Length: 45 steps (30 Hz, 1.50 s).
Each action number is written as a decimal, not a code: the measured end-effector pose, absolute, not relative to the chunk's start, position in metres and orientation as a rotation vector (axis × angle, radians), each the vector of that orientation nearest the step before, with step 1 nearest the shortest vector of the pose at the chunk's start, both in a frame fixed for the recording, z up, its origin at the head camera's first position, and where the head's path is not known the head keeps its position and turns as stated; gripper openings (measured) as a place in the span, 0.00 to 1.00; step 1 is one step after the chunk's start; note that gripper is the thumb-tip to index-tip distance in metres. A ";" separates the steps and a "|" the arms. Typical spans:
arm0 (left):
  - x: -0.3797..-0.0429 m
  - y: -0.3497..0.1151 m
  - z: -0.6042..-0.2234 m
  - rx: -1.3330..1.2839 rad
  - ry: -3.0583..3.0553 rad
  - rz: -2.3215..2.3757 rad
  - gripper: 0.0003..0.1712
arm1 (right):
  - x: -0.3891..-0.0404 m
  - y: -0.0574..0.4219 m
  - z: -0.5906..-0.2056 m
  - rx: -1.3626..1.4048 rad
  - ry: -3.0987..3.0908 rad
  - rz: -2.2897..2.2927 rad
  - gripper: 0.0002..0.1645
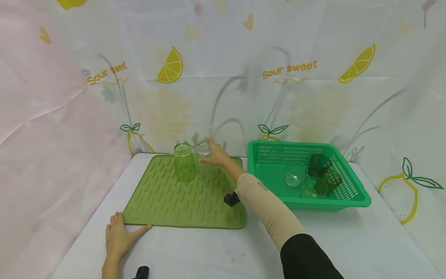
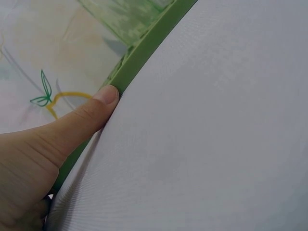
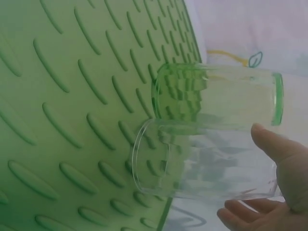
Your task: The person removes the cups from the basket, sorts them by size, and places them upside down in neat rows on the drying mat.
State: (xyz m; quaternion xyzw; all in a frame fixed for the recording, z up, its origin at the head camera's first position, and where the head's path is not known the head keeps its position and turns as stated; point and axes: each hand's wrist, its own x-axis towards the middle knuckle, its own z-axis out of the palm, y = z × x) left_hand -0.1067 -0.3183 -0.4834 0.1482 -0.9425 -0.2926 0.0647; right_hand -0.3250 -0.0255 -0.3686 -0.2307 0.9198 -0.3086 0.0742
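Note:
A clear glass (image 1: 206, 170) stands on the green ridged mat (image 1: 181, 209), close beside a green-tinted glass (image 1: 184, 164). Around the upper part of the clear glass is my right hand (image 1: 217, 155), its thumb and fingers spread apart. In the right wrist view the thumb (image 3: 274, 142) lies at one side of the clear glass (image 3: 207, 159), and the fingers (image 3: 240, 216) extend along the other. My left hand (image 1: 118, 236) rests at the mat's near left corner with its fingers apart. Its thumb (image 2: 86, 115) touches the mat's edge in the left wrist view.
A green plastic basket (image 1: 270, 197) sits right of the mat, with several glasses inside, among them a dark one (image 1: 318, 164) and a clear one (image 1: 294, 176). A white cloth (image 1: 195, 254) covers the table. Printed fabric (image 1: 223, 77) hangs behind it.

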 end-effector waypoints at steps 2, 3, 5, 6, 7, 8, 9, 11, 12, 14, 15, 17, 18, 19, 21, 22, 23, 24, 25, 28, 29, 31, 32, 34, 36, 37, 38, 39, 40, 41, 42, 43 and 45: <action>-0.106 -0.319 -0.484 0.448 -2.843 -0.886 0.70 | -0.324 -0.025 -0.368 -0.692 2.751 -0.942 0.54; -0.106 -0.319 -0.484 0.451 -2.843 -0.891 0.70 | -0.324 -0.025 -0.368 -0.694 2.750 -0.944 0.54; -0.106 -0.319 -0.483 0.454 -2.841 -0.900 0.71 | -0.322 -0.025 -0.368 -0.702 2.753 -0.943 0.55; -0.106 -0.318 -0.483 0.449 -2.843 -0.899 0.71 | -0.322 -0.025 -0.368 -0.704 2.758 -0.939 0.55; -0.106 -0.318 -0.482 0.449 -2.844 -0.901 0.71 | -0.321 -0.025 -0.367 -0.707 2.762 -0.939 0.56; -0.106 -0.318 -0.482 0.448 -2.844 -0.901 0.71 | -0.320 -0.024 -0.367 -0.708 2.769 -0.939 0.56; -0.106 -0.318 -0.482 0.447 -2.846 -0.901 0.71 | -0.319 -0.024 -0.366 -0.707 2.773 -0.948 0.56; -0.106 -0.318 -0.482 0.444 -2.849 -0.900 0.71 | -0.317 -0.023 -0.365 -0.707 2.792 -0.962 0.55; -0.106 -0.318 -0.482 0.443 -2.849 -0.900 0.71 | -0.316 -0.021 -0.363 -0.701 2.798 -0.979 0.55; -0.106 -0.318 -0.482 0.441 -2.851 -0.897 0.71 | -0.312 -0.018 -0.359 -0.700 2.808 -1.014 0.54; -0.106 -0.318 -0.482 0.440 -2.852 -0.895 0.71 | -0.310 -0.016 -0.357 -0.700 2.807 -1.034 0.54; -0.107 -0.318 -0.482 0.443 -2.852 -0.896 0.71 | -0.306 -0.010 -0.352 -0.710 2.797 -1.073 0.53; -0.107 -0.318 -0.481 0.442 -2.851 -0.894 0.71 | -0.304 -0.006 -0.349 -0.722 2.794 -1.092 0.54; -0.107 -0.318 -0.481 0.443 -2.851 -0.892 0.71 | -0.302 -0.003 -0.347 -0.729 2.789 -1.100 0.53; -0.106 -0.318 -0.481 0.445 -2.850 -0.895 0.71 | -0.297 0.005 -0.344 -0.735 2.781 -1.109 0.53; -0.107 -0.318 -0.481 0.446 -2.850 -0.896 0.71 | -0.295 0.009 -0.343 -0.740 2.779 -1.110 0.52; -0.107 -0.318 -0.481 0.446 -2.850 -0.896 0.71 | -0.293 0.013 -0.342 -0.736 2.776 -1.110 0.52; -0.107 -0.318 -0.481 0.445 -2.851 -0.893 0.71 | -0.290 0.018 -0.341 -0.735 2.776 -1.104 0.52; -0.107 -0.318 -0.481 0.448 -2.853 -0.894 0.71 | -0.288 0.022 -0.340 -0.738 2.773 -1.100 0.51; -0.108 -0.318 -0.482 0.455 -2.859 -0.894 0.71 | -0.281 0.035 -0.339 -0.744 2.749 -1.124 0.50; -0.108 -0.318 -0.482 0.455 -2.861 -0.894 0.71 | -0.279 0.040 -0.338 -0.745 2.737 -1.137 0.50; -0.109 -0.318 -0.483 0.454 -2.862 -0.895 0.71 | -0.274 0.049 -0.338 -0.744 2.731 -1.149 0.50; -0.109 -0.318 -0.483 0.451 -2.861 -0.896 0.71 | -0.271 0.053 -0.337 -0.740 2.730 -1.155 0.50; -0.108 -0.318 -0.483 0.445 -2.860 -0.890 0.71 | -0.266 0.062 -0.338 -0.729 2.736 -1.156 0.50; -0.108 -0.318 -0.483 0.439 -2.856 -0.885 0.70 | -0.261 0.070 -0.338 -0.723 2.757 -1.145 0.50; -0.108 -0.318 -0.484 0.437 -2.855 -0.882 0.70 | -0.259 0.074 -0.338 -0.717 2.763 -1.145 0.50; -0.108 -0.318 -0.484 0.433 -2.853 -0.877 0.70 | -0.257 0.078 -0.338 -0.717 2.770 -1.144 0.50; -0.108 -0.318 -0.484 0.430 -2.849 -0.874 0.70 | -0.255 0.082 -0.339 -0.716 2.776 -1.144 0.49; -0.108 -0.318 -0.484 0.426 -2.845 -0.872 0.70 | -0.253 0.085 -0.339 -0.718 2.783 -1.146 0.49; -0.108 -0.318 -0.485 0.424 -2.841 -0.872 0.70 | -0.251 0.089 -0.339 -0.722 2.792 -1.144 0.49; -0.108 -0.318 -0.485 0.420 -2.838 -0.869 0.70 | -0.250 0.093 -0.340 -0.722 2.796 -1.150 0.48; -0.107 -0.318 -0.485 0.417 -2.833 -0.868 0.70 | -0.248 0.097 -0.340 -0.727 2.794 -1.160 0.48; -0.107 -0.318 -0.485 0.415 -2.828 -0.871 0.69 | -0.244 0.104 -0.341 -0.725 2.785 -1.191 0.47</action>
